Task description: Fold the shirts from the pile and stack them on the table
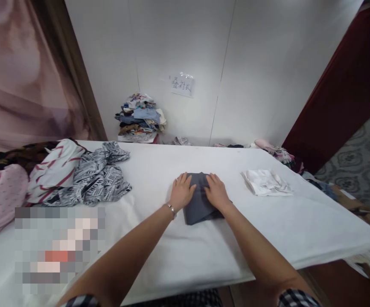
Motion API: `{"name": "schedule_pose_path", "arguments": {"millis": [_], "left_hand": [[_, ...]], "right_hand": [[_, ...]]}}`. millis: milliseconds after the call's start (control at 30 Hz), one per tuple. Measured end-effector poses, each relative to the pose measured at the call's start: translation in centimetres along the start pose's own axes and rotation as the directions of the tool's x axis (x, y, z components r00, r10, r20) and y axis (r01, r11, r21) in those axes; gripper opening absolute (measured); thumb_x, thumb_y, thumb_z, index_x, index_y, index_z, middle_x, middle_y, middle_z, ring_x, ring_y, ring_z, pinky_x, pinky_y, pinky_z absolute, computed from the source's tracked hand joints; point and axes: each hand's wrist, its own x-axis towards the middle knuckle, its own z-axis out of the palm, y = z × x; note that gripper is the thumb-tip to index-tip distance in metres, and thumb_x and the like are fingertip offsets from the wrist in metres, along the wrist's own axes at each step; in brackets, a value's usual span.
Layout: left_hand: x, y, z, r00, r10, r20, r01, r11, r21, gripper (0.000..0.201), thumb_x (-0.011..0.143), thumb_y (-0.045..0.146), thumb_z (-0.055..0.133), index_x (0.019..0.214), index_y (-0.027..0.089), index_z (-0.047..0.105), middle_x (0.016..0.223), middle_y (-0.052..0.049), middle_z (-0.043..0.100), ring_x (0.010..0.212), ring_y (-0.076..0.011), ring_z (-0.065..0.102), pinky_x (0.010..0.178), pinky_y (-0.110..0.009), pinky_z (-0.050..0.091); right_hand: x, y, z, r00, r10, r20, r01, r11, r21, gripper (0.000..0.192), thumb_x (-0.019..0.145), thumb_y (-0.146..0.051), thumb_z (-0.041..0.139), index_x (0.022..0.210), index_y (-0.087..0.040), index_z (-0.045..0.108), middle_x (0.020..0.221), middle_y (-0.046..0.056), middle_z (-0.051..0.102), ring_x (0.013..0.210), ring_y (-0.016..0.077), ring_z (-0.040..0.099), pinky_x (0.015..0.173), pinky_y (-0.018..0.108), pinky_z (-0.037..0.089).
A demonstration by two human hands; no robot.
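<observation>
We see a matt dark grey folded cloth (200,200) lying on the smooth, matt white cloth-covered table (178,251).

Seen from head height, looking forward and down across the table (178,256). Near view: both forearms running in from the bottom edge to the left hand (181,191) and right hand (217,192), close to mid-picture. Beyond the hands, straight ahead, the white wall (252,64). Far left of the hands, a pile of clothes (85,175); far right, patterned floor (360,166). Only one view, nothing shared.
</observation>
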Motion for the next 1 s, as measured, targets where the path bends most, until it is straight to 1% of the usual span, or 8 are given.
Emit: {"name": "schedule_pose_path", "arguments": {"millis": [100, 267, 433, 567, 700, 833, 900, 1000], "left_hand": [[2.7, -0.4, 0.5, 0.996, 0.011, 0.09, -0.017, 0.997, 0.07, 0.054, 0.098, 0.038, 0.036, 0.147, 0.015, 0.04, 0.162, -0.014, 0.028, 0.15, -0.0294, 0.02, 0.121, -0.051, 0.016], [4.3, -2.2, 3.1, 0.961, -0.088, 0.261, 0.075, 0.995, 0.062, 0.065, 0.097, 0.053, 0.032, 0.149, 0.014, 0.038, 0.159, -0.015, 0.033, 0.148, -0.0314, 0.025, 0.119, -0.052, 0.019], [3.8, -3.1, 4.7, 0.976, -0.071, 0.205, 0.066, 0.997, 0.028, 0.066, 0.096, 0.054, 0.03, 0.149, 0.014, 0.037, 0.16, -0.013, 0.033, 0.149, -0.0294, 0.023, 0.12, -0.051, 0.014], [4.5, -3.1, 4.5, 0.977, -0.109, 0.183, 0.149, 0.964, -0.22, 0.062, 0.091, 0.051, 0.047, 0.143, 0.017, 0.046, 0.158, -0.012, 0.036, 0.15, -0.0281, 0.021, 0.122, -0.049, 0.005], [4.5, -3.0, 2.9, 0.959, -0.219, 0.18, 0.274, 0.879, -0.389, 0.058, 0.089, 0.047, 0.053, 0.137, 0.016, 0.051, 0.158, -0.015, 0.036, 0.149, -0.0274, 0.025, 0.122, -0.044, 0.013], [1.2, -2.9, 1.3, 0.909, -0.4, 0.117, 0.395, 0.739, -0.546, 0.052, 0.094, 0.035, 0.046, 0.139, 0.009, 0.045, 0.155, -0.021, 0.039, 0.147, -0.0262, 0.031, 0.118, -0.038, 0.025], [-0.8, -2.5, 1.1, 0.877, -0.452, 0.164, 0.445, 0.634, -0.633, 0.048, 0.093, 0.033, 0.05, 0.136, 0.012, 0.047, 0.145, -0.02, 0.052, 0.136, -0.0267, 0.047, 0.111, -0.038, 0.037], [-2.7, -1.5, 1.3, 0.833, -0.457, 0.312, 0.513, 0.428, -0.744, 0.043, 0.09, 0.037, 0.055, 0.128, 0.015, 0.052, 0.126, -0.018, 0.066, 0.109, -0.026, 0.066, 0.086, -0.036, 0.055]], "right_hand": [[0.3, -1.1, 0.5, 0.995, -0.091, 0.033, 0.09, 0.996, 0.011, 0.061, 0.095, -0.036, 0.042, 0.151, -0.013, 0.036, 0.162, 0.013, 0.025, 0.15, 0.0276, 0.017, 0.12, 0.046, 0.016], [0.9, 2.3, 3.0, 0.959, 0.13, 0.251, -0.138, 0.99, 0.012, 0.073, 0.096, -0.056, 0.036, 0.152, -0.009, 0.033, 0.162, 0.015, 0.024, 0.149, 0.0314, 0.02, 0.119, 0.051, 0.016], [0.9, 4.4, 4.2, 0.95, 0.167, 0.263, -0.177, 0.984, 0.016, 0.075, 0.096, -0.057, 0.036, 0.153, -0.01, 0.031, 0.163, 0.014, 0.022, 0.15, 0.0298, 0.018, 0.12, 0.049, 0.014], [1.1, 4.0, 4.2, 0.95, 0.177, 0.257, -0.191, 0.981, 0.03, 0.074, 0.096, -0.057, 0.036, 0.153, -0.011, 0.031, 0.163, 0.013, 0.022, 0.15, 0.0297, 0.017, 0.12, 0.049, 0.013], [1.2, 4.1, 3.9, 0.947, 0.183, 0.265, -0.211, 0.974, 0.079, 0.073, 0.095, -0.057, 0.039, 0.153, -0.012, 0.033, 0.163, 0.013, 0.022, 0.151, 0.029, 0.016, 0.121, 0.049, 0.012], [0.9, 5.1, 3.3, 0.948, 0.195, 0.253, -0.251, 0.944, 0.214, 0.066, 0.094, -0.047, 0.045, 0.151, -0.014, 0.036, 0.16, 0.012, 0.03, 0.149, 0.0245, 0.024, 0.121, 0.041, 0.016], [0.5, 5.4, 3.0, 0.952, 0.234, 0.197, -0.281, 0.923, 0.263, 0.066, 0.093, -0.042, 0.049, 0.151, -0.013, 0.036, 0.159, 0.012, 0.033, 0.147, 0.0232, 0.03, 0.12, 0.036, 0.021], [0.1, 5.2, 2.4, 0.934, 0.329, 0.138, -0.356, 0.884, 0.301, 0.066, 0.089, -0.036, 0.056, 0.148, -0.01, 0.041, 0.153, 0.017, 0.042, 0.143, 0.0277, 0.037, 0.119, 0.037, 0.025]]}}
